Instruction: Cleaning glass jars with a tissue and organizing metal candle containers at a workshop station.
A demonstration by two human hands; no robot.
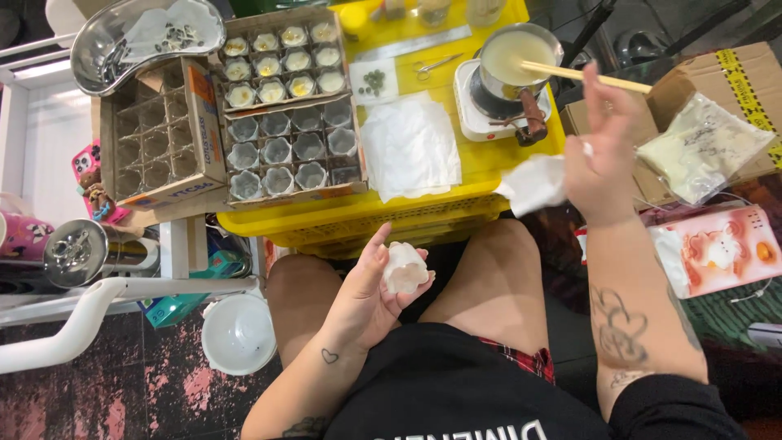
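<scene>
Bare knees and a black shirt sit closest, below a wide yellow plastic crate [391, 213] serving as a table. On it, a small steel pot of cream-coloured liquid [511, 57]. Right hand [604, 151], fingers clenched on a wooden stick [582, 75] and white tissue [533, 184]. Left hand [371, 297], fingers grasping a small white fluted mould [405, 267] above the lap.
</scene>
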